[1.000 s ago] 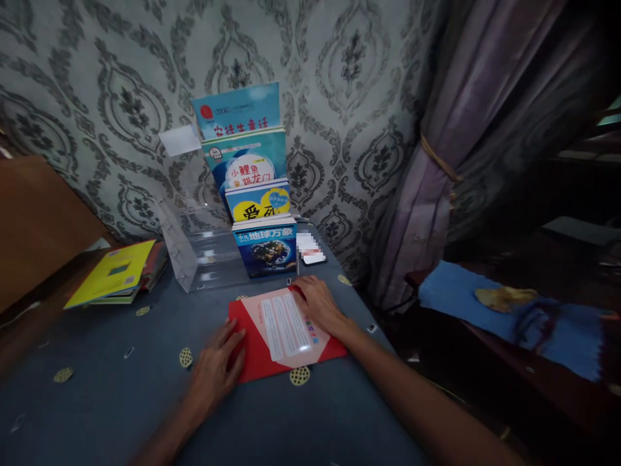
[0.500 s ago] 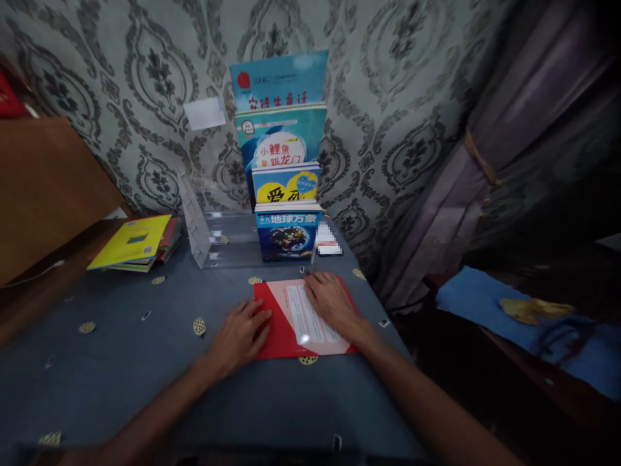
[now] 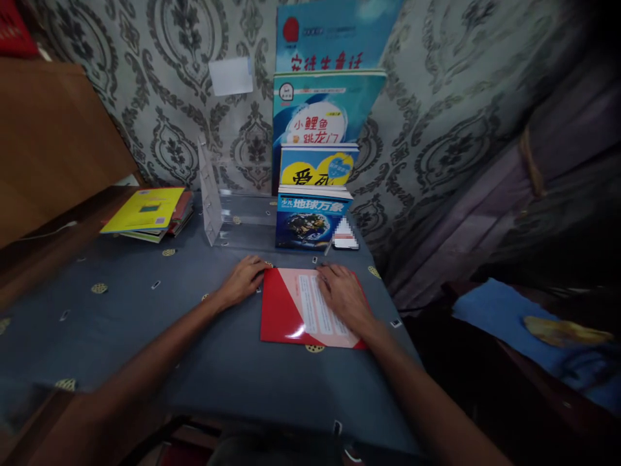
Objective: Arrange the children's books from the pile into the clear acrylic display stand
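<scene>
A red and pink book [image 3: 284, 310] lies flat on the table in front of me, its printed white text panel facing up. My right hand [image 3: 343, 294] rests on the book's right part, fingers stretched towards its far edge. At the far left corner of the book is my left hand [image 3: 245, 279], fingers extended with the tips at the corner. Just beyond the book stands a clear acrylic rack [image 3: 211, 200] with tiers of upright books. Its front tier holds a blue book with a globe [image 3: 305, 226]; behind it are a yellow and blue book [image 3: 295, 175] and taller teal books [image 3: 315, 103].
To the left lies a stack of books with a yellow one [image 3: 145, 210] on top, near a brown wooden panel [image 3: 63, 129]. A pixelated white item [image 3: 345, 234] sits right of the rack. Beyond the table's right edge are a purple curtain [image 3: 485, 207] and a blue cloth [image 3: 490, 310].
My left hand has moved from the book's left part up to its far left corner. The right hand stays on the book. The view has tilted and shifted.
</scene>
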`<state>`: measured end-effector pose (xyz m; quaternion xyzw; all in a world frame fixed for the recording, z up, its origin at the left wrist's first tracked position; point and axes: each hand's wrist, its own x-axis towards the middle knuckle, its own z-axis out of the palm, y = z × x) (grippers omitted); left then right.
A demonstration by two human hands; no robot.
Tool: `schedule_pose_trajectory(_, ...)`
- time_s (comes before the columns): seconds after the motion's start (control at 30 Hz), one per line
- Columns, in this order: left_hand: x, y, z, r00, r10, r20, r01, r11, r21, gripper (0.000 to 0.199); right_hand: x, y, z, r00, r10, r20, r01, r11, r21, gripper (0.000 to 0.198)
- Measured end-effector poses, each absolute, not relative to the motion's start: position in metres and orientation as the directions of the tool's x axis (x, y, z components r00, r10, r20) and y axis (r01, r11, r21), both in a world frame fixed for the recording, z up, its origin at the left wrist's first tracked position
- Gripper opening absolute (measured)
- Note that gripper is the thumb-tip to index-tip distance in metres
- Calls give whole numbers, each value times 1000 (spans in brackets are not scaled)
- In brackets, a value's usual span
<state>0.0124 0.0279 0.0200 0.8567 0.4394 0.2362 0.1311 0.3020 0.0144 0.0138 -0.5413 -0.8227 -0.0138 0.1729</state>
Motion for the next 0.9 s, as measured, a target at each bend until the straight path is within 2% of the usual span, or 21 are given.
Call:
schedule_pose_trajectory(0.37,18,42,14,468,830,303,704,-557,440,27,304,5,16,-291,905,309,948,316,-33,35)
schedule_pose_trajectory(0.7,16,43,12,454,834,313,682,-552,480,29,303,2,19,-278,925,258,957,289,-7,36)
schedule_pose_trajectory(0.8,16,46,10,448,834,323,669,-552,498,30,293,-2,21,-333,898,288,933,358,-37,38)
schedule_pose_trajectory(0.9,15,47,7,438,838,326,661,-546,515,33,273,-10,26,-506,794,335,819,565,-101,38)
